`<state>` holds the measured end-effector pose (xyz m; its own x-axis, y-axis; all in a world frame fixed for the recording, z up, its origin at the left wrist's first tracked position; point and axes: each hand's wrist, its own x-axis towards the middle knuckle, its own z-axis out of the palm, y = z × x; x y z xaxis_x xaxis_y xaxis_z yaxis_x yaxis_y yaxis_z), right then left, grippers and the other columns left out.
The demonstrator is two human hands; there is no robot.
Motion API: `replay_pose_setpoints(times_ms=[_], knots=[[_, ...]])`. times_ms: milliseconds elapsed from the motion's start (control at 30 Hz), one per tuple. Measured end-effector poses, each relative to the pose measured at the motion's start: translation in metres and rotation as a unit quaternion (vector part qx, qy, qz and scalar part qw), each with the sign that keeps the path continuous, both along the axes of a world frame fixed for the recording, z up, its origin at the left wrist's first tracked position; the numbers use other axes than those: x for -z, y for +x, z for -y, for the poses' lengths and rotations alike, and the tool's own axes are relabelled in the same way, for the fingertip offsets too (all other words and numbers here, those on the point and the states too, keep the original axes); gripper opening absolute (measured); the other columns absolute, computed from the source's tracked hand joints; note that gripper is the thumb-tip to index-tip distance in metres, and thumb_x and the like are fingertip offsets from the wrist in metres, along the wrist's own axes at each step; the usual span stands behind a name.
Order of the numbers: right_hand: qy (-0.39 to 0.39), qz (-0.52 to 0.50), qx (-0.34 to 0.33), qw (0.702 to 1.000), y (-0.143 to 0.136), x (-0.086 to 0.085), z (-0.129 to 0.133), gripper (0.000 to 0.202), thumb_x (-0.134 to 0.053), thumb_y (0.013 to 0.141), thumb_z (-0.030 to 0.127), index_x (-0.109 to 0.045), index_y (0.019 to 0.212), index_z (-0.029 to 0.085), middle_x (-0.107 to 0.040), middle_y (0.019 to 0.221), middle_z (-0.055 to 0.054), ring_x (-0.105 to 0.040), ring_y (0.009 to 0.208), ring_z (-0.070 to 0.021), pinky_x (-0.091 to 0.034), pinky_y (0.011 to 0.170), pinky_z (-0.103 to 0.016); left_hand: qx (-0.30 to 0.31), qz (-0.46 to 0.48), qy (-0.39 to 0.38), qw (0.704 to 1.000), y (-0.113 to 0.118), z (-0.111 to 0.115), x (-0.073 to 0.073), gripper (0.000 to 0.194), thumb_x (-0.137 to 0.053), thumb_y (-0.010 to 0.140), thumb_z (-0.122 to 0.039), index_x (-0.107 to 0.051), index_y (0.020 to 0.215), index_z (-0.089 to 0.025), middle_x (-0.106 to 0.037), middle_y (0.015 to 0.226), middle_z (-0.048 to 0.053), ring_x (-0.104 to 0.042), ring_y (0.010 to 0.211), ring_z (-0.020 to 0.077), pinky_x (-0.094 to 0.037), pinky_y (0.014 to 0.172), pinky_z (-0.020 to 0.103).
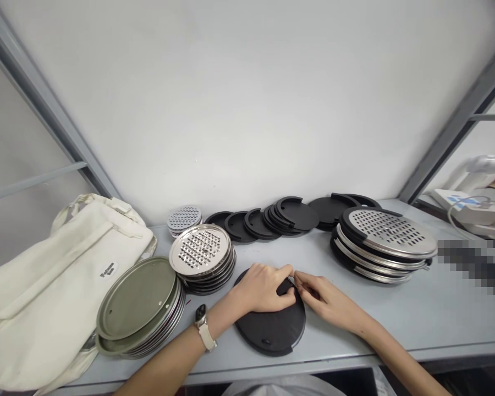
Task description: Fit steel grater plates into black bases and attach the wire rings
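A black round disc point(268, 333) with a raised rim section and a small slot lies near the table's front edge. Bent over its upper part, my left hand point(266, 289) grips it by the upper right rim, thumb and index finger closing there. My right hand point(324, 300) meets it at that same rim, fingertips pinched together; whatever they hold is too small or hidden to make out. Just left of the disc stands a stack of round metal graters point(202, 250). Beyond my right hand is a stack of round graters in black holders point(390, 234).
Olive-green round trays point(136, 300) are stacked at the left beside a cream cloth bag point(49, 275). Along the wall lie several black round holders point(297, 213) and a small stack of light grey graters point(184, 218). A white device point(472, 206) stands at far right.
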<state>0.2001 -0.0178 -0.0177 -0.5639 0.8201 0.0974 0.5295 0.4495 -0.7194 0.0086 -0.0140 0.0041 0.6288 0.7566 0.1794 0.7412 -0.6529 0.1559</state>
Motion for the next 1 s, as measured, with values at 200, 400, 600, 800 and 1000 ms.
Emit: replay_pose_setpoints(times_ms=[200, 400, 600, 800, 1000], knots=[[0.006, 0.012, -0.004, 1.000, -0.0006, -0.0007, 0.0003, 0.014, -0.037, 0.087, 0.019, -0.038, 0.073, 0.020, -0.042, 0.066, 0.004, -0.039, 0.060, -0.0123, -0.030, 0.057, -0.024, 0.000, -0.005, 0.005, 1.000, 0.0002, -0.0002, -0.0014, 0.021, -0.050, 0.083, -0.037, -0.053, 0.098, -0.022, -0.066, 0.070, 0.001, -0.065, 0.068, 0.0233, -0.042, 0.059, 0.028], [0.019, 0.015, 0.007, 1.000, -0.0017, 0.0042, 0.0010, 0.016, -0.035, 0.087, 0.017, -0.035, 0.071, 0.021, -0.042, 0.065, 0.004, -0.041, 0.060, -0.0126, -0.030, 0.058, -0.024, 0.003, 0.000, 0.006, 1.000, 0.0000, -0.0005, 0.0002, 0.022, -0.050, 0.084, -0.037, -0.052, 0.101, -0.023, -0.067, 0.073, 0.001, -0.066, 0.070, 0.0243, -0.042, 0.060, 0.029], [0.030, 0.039, 0.005, 0.999, -0.0002, 0.0024, 0.0040, 0.014, -0.040, 0.085, 0.018, -0.036, 0.072, 0.021, -0.044, 0.064, 0.004, -0.039, 0.057, -0.0122, -0.028, 0.056, -0.024, 0.001, -0.001, 0.008, 1.000, 0.0001, -0.0006, 0.0001, 0.025, -0.050, 0.083, -0.038, -0.052, 0.103, -0.023, -0.066, 0.071, 0.001, -0.066, 0.070, 0.0246, -0.042, 0.060, 0.029], [0.066, 0.054, 0.014, 0.996, -0.0011, 0.0041, 0.0049, 0.014, -0.039, 0.085, 0.017, -0.036, 0.072, 0.021, -0.046, 0.065, 0.004, -0.041, 0.058, -0.0127, -0.028, 0.057, -0.025, 0.001, -0.004, 0.006, 1.000, 0.0000, -0.0002, -0.0004, 0.023, -0.050, 0.083, -0.038, -0.051, 0.101, -0.023, -0.067, 0.073, 0.001, -0.066, 0.069, 0.0239, -0.042, 0.059, 0.029], [0.076, 0.056, 0.015, 0.995, -0.0029, 0.0047, 0.0028, 0.018, -0.036, 0.088, 0.018, -0.036, 0.070, 0.021, -0.047, 0.064, 0.002, -0.045, 0.059, -0.0133, -0.030, 0.058, -0.025, 0.005, 0.003, 0.007, 1.000, -0.0007, -0.0008, 0.0004, 0.023, -0.050, 0.084, -0.038, -0.051, 0.101, -0.023, -0.067, 0.073, 0.001, -0.066, 0.070, 0.0239, -0.042, 0.059, 0.028]])
